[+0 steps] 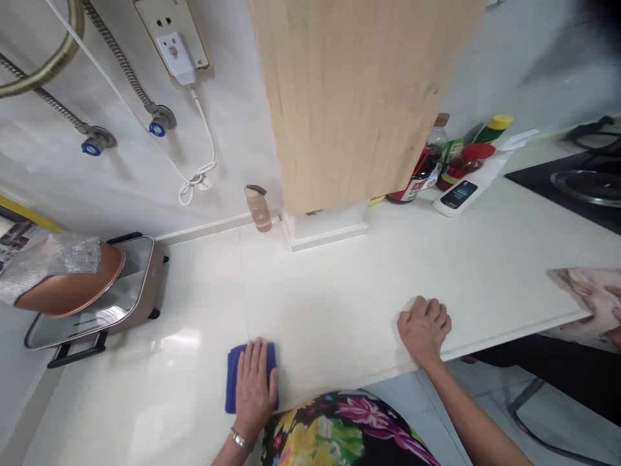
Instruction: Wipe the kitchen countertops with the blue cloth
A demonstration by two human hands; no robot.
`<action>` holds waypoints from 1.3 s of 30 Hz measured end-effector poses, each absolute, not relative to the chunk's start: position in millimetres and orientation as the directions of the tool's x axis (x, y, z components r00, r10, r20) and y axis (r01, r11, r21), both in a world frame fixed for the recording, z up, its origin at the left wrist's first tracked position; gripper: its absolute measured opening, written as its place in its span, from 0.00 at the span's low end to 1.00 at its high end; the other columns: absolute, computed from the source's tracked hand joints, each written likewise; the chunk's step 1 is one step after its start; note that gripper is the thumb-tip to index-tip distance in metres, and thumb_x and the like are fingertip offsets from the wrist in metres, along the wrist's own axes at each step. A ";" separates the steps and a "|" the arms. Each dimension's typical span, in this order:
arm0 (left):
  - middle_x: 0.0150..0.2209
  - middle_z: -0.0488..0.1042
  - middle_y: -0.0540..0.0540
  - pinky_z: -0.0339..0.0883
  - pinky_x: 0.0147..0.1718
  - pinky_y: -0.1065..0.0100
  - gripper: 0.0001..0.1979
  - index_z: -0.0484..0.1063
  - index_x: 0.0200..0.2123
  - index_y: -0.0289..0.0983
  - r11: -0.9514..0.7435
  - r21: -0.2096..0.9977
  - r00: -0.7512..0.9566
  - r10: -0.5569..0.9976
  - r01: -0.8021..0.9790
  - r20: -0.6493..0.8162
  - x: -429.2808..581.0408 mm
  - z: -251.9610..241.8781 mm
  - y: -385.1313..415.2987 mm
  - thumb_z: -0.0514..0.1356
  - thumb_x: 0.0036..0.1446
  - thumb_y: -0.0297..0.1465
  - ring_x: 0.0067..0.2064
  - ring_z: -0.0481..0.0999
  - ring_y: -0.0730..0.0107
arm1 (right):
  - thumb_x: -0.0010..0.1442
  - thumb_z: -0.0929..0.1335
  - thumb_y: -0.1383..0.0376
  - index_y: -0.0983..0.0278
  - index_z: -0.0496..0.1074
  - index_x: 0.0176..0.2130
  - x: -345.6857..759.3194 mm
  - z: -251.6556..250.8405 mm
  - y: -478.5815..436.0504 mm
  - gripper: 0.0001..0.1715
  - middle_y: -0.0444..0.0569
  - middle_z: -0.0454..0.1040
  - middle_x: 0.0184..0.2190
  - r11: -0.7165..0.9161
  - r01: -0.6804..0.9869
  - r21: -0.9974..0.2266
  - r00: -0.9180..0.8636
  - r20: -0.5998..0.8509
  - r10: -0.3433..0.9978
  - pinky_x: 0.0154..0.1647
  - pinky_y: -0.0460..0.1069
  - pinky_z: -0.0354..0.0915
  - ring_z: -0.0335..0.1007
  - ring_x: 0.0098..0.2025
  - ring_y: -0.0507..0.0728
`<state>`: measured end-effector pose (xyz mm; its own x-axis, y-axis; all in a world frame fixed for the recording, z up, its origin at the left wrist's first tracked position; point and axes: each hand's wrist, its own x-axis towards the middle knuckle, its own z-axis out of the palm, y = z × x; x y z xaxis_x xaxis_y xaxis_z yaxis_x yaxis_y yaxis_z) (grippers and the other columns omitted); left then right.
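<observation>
While the flat-open left grip [252,383] is pressing the blue cloth [233,382] at bottom centre, right grip [424,330] curling shut, a hard push is probably risking sliding it off the counter [339,298].

Cloth [231,383]: on the counter [339,285], near its front edge, under the left hand [255,388].
Right hand [424,329]: on the counter's front edge, right of the cloth, well apart.
Pan [68,291]: far left, on a cooker [138,291].
Cabinet [359,97]: behind, centre.
Bottles [456,162]: right of the cabinet, at the counter's back.
Stove [587,184]: far right.
</observation>
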<state>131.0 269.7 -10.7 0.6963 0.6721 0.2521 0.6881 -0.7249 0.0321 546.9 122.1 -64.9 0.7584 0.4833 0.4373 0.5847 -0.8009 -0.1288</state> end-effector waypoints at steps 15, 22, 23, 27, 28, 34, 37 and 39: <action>0.69 0.59 0.41 0.52 0.68 0.47 0.30 0.56 0.68 0.38 -0.902 0.329 0.933 0.336 0.278 0.132 295.7 -0.5 315.5 0.53 0.63 0.35 0.71 0.51 0.56 | 0.62 0.59 0.64 0.75 0.61 0.60 544.2 -63.6 126.9 0.30 0.71 0.60 0.61 -0.829 0.550 -0.100 0.780 0.419 0.466 0.62 0.67 0.53 0.51 0.66 0.73; 0.67 0.62 0.39 0.51 0.68 0.47 0.26 0.60 0.65 0.36 -0.836 0.287 0.814 0.534 0.468 0.227 308.5 -7.2 406.2 0.50 0.66 0.37 0.70 0.56 0.55 | 0.61 0.59 0.64 0.72 0.58 0.63 546.6 -69.4 124.9 0.33 0.69 0.58 0.63 -0.827 0.549 -0.116 0.786 0.408 0.465 0.61 0.69 0.54 0.49 0.67 0.73; 0.66 0.63 0.39 0.51 0.68 0.47 0.27 0.61 0.65 0.35 -0.813 0.278 0.782 0.575 0.511 0.242 309.8 -8.0 420.0 0.49 0.66 0.37 0.69 0.56 0.54 | 0.61 0.59 0.64 0.71 0.58 0.63 546.5 -69.4 124.8 0.33 0.69 0.58 0.63 -0.827 0.550 -0.115 0.786 0.405 0.466 0.61 0.69 0.54 0.49 0.67 0.73; 0.66 0.63 0.37 0.49 0.68 0.47 0.28 0.61 0.65 0.32 -0.741 0.246 0.690 0.672 0.625 0.269 321.8 -9.4 469.5 0.47 0.67 0.39 0.69 0.56 0.51 | 0.61 0.58 0.63 0.72 0.58 0.63 546.2 -69.3 123.5 0.33 0.69 0.57 0.63 -0.826 0.551 -0.117 0.793 0.381 0.475 0.61 0.69 0.54 0.47 0.68 0.73; 0.66 0.63 0.37 0.48 0.68 0.47 0.28 0.61 0.65 0.31 -0.730 0.242 0.678 0.683 0.639 0.273 326.6 -9.5 479.8 0.46 0.68 0.39 0.69 0.56 0.50 | 0.61 0.58 0.63 0.72 0.58 0.63 546.4 -69.8 122.9 0.33 0.69 0.57 0.64 -0.825 0.553 -0.117 0.793 0.377 0.479 0.62 0.69 0.54 0.46 0.68 0.73; 0.65 0.64 0.35 0.47 0.67 0.47 0.28 0.63 0.64 0.29 -0.688 0.259 0.624 0.724 0.677 0.293 364.0 -12.5 528.9 0.45 0.67 0.38 0.68 0.56 0.48 | 0.63 0.56 0.61 0.74 0.59 0.63 549.6 -78.4 119.7 0.33 0.71 0.58 0.63 -0.825 0.554 -0.108 0.788 0.388 0.478 0.65 0.69 0.52 0.46 0.69 0.73; 0.65 0.64 0.34 0.46 0.67 0.46 0.28 0.62 0.64 0.29 -0.663 0.279 0.591 0.747 0.694 0.305 381.3 -15.9 547.6 0.45 0.67 0.37 0.69 0.56 0.47 | 0.62 0.56 0.62 0.72 0.58 0.63 550.9 -81.5 119.6 0.33 0.69 0.58 0.63 -0.834 0.540 -0.116 0.799 0.382 0.464 0.64 0.69 0.53 0.47 0.69 0.72; 0.65 0.64 0.34 0.46 0.67 0.45 0.28 0.62 0.64 0.29 -0.648 0.292 0.570 0.760 0.704 0.313 389.9 -17.6 556.6 0.45 0.67 0.37 0.69 0.55 0.47 | 0.61 0.57 0.62 0.70 0.58 0.63 551.4 -82.0 120.2 0.34 0.68 0.59 0.63 -0.838 0.533 -0.118 0.805 0.378 0.458 0.63 0.69 0.54 0.48 0.69 0.72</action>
<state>389.9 556.6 -17.6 0.5701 0.7598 0.3126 0.7037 -0.6480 0.2916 551.4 120.2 -82.0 0.8045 0.4581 0.3780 0.5325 -0.8382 -0.1176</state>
